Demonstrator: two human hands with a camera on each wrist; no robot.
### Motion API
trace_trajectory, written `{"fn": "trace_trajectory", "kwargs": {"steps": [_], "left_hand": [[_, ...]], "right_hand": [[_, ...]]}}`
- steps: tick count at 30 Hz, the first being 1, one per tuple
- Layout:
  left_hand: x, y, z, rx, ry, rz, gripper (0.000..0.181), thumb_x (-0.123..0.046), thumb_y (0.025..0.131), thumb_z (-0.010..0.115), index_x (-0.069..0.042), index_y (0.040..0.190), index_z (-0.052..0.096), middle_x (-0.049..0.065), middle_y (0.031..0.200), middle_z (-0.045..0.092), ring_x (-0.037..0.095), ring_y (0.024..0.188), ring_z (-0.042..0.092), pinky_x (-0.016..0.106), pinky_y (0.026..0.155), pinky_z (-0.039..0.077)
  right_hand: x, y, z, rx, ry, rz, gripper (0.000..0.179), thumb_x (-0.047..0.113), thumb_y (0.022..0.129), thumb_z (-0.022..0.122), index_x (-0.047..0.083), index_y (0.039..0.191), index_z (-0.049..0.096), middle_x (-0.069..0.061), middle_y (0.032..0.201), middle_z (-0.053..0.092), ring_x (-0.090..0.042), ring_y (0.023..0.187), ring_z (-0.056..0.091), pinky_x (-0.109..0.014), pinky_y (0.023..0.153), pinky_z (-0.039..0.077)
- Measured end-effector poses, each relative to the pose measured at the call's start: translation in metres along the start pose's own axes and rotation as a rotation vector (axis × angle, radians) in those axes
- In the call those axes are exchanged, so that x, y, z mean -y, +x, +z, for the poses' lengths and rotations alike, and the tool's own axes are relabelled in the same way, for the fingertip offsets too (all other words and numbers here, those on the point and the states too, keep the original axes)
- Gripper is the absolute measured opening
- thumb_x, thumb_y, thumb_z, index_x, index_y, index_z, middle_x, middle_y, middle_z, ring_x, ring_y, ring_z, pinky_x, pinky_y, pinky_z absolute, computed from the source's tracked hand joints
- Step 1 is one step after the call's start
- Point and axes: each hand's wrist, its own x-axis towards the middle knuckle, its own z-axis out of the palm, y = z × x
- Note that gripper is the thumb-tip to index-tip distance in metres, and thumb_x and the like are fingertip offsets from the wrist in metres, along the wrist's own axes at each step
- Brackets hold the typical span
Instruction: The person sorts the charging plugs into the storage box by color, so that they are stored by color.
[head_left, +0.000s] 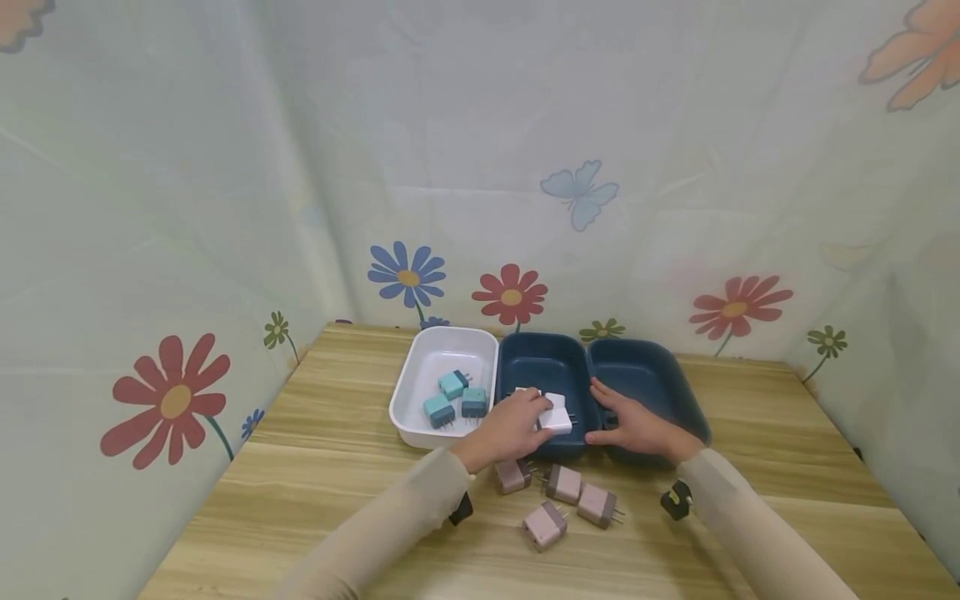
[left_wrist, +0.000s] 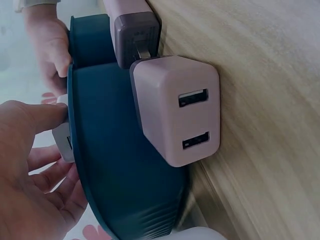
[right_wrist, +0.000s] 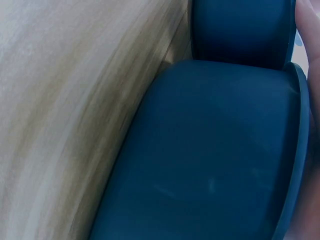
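My left hand (head_left: 517,423) reaches into the middle dark blue tray (head_left: 542,350), pinching a white charger plug (left_wrist: 61,141) between thumb and fingers. Beside that hand in the same tray lies a white charger (head_left: 555,415) with metal prongs; the fingers partly cover the white pieces. My right hand (head_left: 633,423) rests where the middle tray meets the right dark blue tray (head_left: 652,367), its thumb and fingers extended along the rims. Only an edge of this hand shows in the right wrist view, next to the blue rim (right_wrist: 295,165).
A white tray (head_left: 408,427) on the left contains three teal chargers (head_left: 474,402). Several pink chargers (head_left: 545,525) lie on the wooden table (head_left: 300,467) in front of the trays, close below my left wrist. Behind the table hangs a flower-patterned curtain (head_left: 465,167).
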Motion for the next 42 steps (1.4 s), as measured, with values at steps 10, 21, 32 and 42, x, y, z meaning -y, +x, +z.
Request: {"fn": "trace_trajectory", "kwargs": {"steps": [10, 21, 32, 42], "left_hand": [[-0.002, 0.006, 0.006, -0.015, 0.029, 0.009, 0.045, -0.041, 0.089, 0.063, -0.013, 0.124, 0.059, 0.003, 0.112, 0.057, 0.013, 0.095, 0.054, 0.028, 0.085, 0.047], [-0.004, 0.009, 0.005, -0.034, 0.045, 0.05, 0.041, -0.038, 0.09, 0.063, -0.011, 0.12, 0.061, 0.003, 0.106, 0.057, 0.014, 0.092, 0.055, 0.028, 0.083, 0.047], [-0.001, 0.007, 0.002, 0.032, -0.071, 0.043, 0.045, -0.038, 0.092, 0.06, -0.008, 0.125, 0.058, 0.005, 0.114, 0.059, 0.015, 0.099, 0.057, 0.031, 0.086, 0.048], [0.011, -0.006, -0.004, 0.0, -0.117, 0.062, 0.046, -0.036, 0.09, 0.061, -0.01, 0.129, 0.057, 0.004, 0.12, 0.057, 0.015, 0.106, 0.055, 0.033, 0.093, 0.045]], "right_hand": [[0.0, 0.0, 0.0, 0.002, 0.001, 0.003, 0.094, 0.048, 0.08, 0.072, -0.002, 0.146, 0.028, -0.014, 0.155, 0.017, -0.037, 0.137, 0.025, -0.055, 0.103, 0.029], [0.0, -0.001, -0.002, -0.004, -0.022, -0.025, 0.091, 0.044, 0.081, 0.072, -0.003, 0.146, 0.028, -0.016, 0.154, 0.019, -0.037, 0.136, 0.027, -0.053, 0.102, 0.032], [0.001, 0.0, -0.002, 0.004, -0.014, -0.033, 0.091, 0.042, 0.082, 0.072, -0.004, 0.146, 0.027, -0.018, 0.154, 0.018, -0.038, 0.136, 0.026, -0.054, 0.102, 0.032], [0.002, -0.001, -0.003, 0.0, -0.01, -0.015, 0.094, 0.046, 0.08, 0.072, -0.003, 0.146, 0.026, -0.018, 0.154, 0.019, -0.039, 0.136, 0.025, -0.055, 0.103, 0.03]]}}
